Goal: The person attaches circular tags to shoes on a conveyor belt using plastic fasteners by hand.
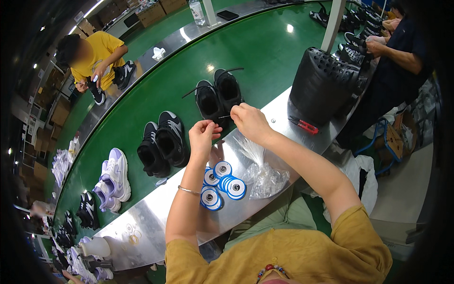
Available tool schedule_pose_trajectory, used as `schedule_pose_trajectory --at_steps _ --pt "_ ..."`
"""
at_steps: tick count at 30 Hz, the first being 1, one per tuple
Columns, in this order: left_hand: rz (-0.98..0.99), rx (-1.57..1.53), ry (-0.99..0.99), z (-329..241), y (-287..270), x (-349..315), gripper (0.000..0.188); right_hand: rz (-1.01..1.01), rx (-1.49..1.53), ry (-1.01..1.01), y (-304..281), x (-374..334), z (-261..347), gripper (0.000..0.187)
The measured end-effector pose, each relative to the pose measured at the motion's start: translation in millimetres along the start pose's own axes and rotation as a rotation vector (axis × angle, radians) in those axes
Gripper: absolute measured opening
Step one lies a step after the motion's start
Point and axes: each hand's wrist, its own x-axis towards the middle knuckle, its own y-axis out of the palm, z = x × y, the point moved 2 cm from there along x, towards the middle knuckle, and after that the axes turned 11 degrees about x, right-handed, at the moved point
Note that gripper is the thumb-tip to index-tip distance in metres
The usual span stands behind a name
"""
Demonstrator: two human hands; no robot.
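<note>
My right hand [248, 124] pinches one end of a thin pale strand [224, 116], which stretches toward my left hand. The fingers of my left hand [203, 136] are curled together near its other end; what they grip is too small to make out. Just beyond both hands stands a pair of black shoes [208, 100] with laces sticking out. Below my hands, round blue-and-white tags [223, 169] lie spread on the metal ledge. Beside them is a clear plastic bag [268, 182] of thin transparent strands.
More shoes stand on the green belt [142, 104]: a black pair [163, 142] and a white-and-lilac pair [112, 180]. A black perforated basket [321, 80] and red-handled cutters [305, 125] sit right on the ledge [156, 213]. Other people work across the belt and far right.
</note>
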Motion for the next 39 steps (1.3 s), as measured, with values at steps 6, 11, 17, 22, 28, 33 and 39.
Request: schedule_pose_trajectory --at_steps 6,11,17,22,28,33,39 --pt "-0.022 -0.052 -0.053 2 -4 2 0.022 0.036 -0.041 0.070 18 0 -8 0.009" --pt "0.015 -0.146 -0.085 4 -6 2 0.019 0.071 0.030 0.065 31 5 -1 0.010" --pt "-0.060 0.007 -0.014 1 -6 1 0.011 0.152 0.096 0.143 36 6 1 0.013" --pt "-0.207 0.083 0.169 -7 -17 -4 0.010 0.051 0.320 0.017 32 3 -1 0.025" --pt "-0.196 0.110 0.315 -17 -6 -12 0.009 -0.003 0.333 -0.087 29 6 10 0.033" --pt "-0.182 0.155 0.384 -15 -3 -12 0.010 -0.024 0.331 -0.157 20 13 18 0.037" --pt "-0.021 0.137 0.331 -24 10 -10 0.009 -0.010 0.521 -0.062 20 27 18 0.039"
